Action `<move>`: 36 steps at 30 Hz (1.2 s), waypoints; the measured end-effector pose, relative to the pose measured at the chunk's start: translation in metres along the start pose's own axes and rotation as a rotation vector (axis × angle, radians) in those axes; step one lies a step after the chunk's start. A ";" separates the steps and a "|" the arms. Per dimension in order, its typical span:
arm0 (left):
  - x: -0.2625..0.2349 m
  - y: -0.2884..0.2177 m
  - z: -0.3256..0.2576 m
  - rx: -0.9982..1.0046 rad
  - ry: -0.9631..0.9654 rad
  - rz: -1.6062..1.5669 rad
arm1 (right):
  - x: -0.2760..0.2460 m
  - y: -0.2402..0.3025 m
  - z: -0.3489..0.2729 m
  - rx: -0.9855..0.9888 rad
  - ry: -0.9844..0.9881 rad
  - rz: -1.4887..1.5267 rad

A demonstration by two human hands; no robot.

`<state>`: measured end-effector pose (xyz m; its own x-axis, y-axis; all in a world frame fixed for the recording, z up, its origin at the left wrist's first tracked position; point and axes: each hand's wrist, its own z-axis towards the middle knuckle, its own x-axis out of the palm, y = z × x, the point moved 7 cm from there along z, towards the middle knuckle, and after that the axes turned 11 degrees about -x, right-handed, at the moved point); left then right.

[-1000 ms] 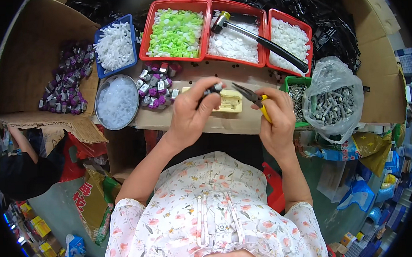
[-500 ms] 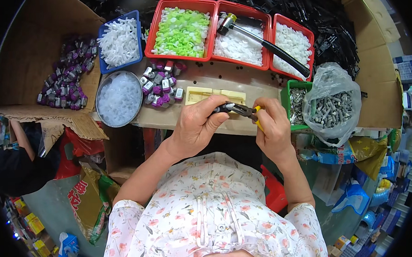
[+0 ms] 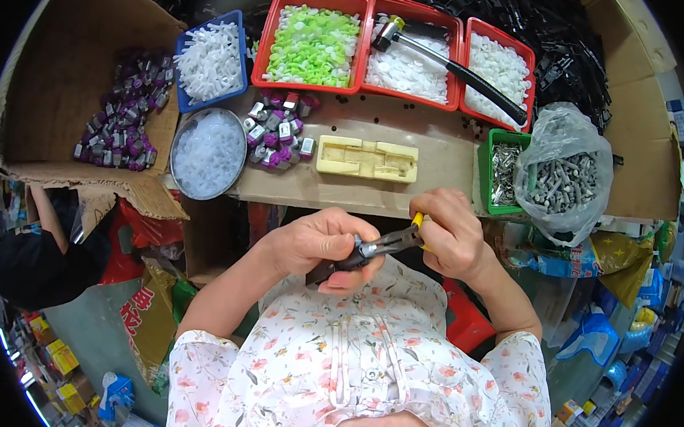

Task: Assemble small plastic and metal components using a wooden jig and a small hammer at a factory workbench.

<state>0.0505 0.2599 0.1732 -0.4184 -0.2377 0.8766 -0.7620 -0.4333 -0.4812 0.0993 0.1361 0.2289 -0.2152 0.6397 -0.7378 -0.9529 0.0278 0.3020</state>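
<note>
My left hand (image 3: pixel 320 244) is closed around a black elongated part (image 3: pixel 331 270) with a small light-grey piece at its end. My right hand (image 3: pixel 453 229) grips the yellow handles of a pair of pliers (image 3: pixel 396 242). The dark metal jaws point left and meet the grey end of the black part, in front of my chest. Just beyond my hands, a cream-coloured block (image 3: pixel 331 155) with moulded recesses lies on the cardboard-topped table (image 3: pixel 440 158). How firmly the jaws bite cannot be seen.
Behind the block stand red trays (image 3: pixel 316 85) of green and white plastic pieces, a hammer (image 3: pixel 481 89) lying across them. Purple-and-grey parts (image 3: pixel 278 132), a round dish (image 3: pixel 207 155) and a blue tray (image 3: pixel 214 100) are left; a green tray (image 3: pixel 504 205) and plastic bag (image 3: pixel 563 182) right.
Both hands have come down from over the cream block toward my chest, bringing the black part and the pliers along. The block is now uncovered, and more of the black part shows.
</note>
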 end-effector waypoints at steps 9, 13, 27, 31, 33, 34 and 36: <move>-0.013 -0.030 -0.036 0.254 -0.495 0.442 | 0.003 -0.017 0.001 0.183 0.001 0.007; -0.010 -0.042 -0.045 0.367 -0.640 0.692 | 0.012 -0.012 0.006 0.229 0.181 -0.126; -0.001 -0.052 -0.045 0.513 -0.978 1.248 | 0.024 -0.009 0.000 0.265 0.233 -0.120; -0.001 -0.049 -0.048 0.562 -0.991 1.265 | 0.013 -0.017 0.001 0.241 0.119 -0.058; -0.009 -0.047 -0.050 0.536 -0.963 1.073 | 0.011 -0.020 -0.002 0.256 0.095 -0.054; -0.009 -0.047 -0.049 0.536 -0.961 1.074 | 0.011 -0.021 -0.002 0.243 0.079 -0.032; -0.005 -0.048 -0.044 0.537 -0.942 1.185 | 0.013 -0.020 -0.002 0.232 0.061 -0.012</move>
<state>0.0671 0.3202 0.1917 -0.0245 -0.9822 -0.1865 0.0926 0.1835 -0.9787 0.1150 0.1422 0.2124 -0.2233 0.5906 -0.7755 -0.8824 0.2155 0.4183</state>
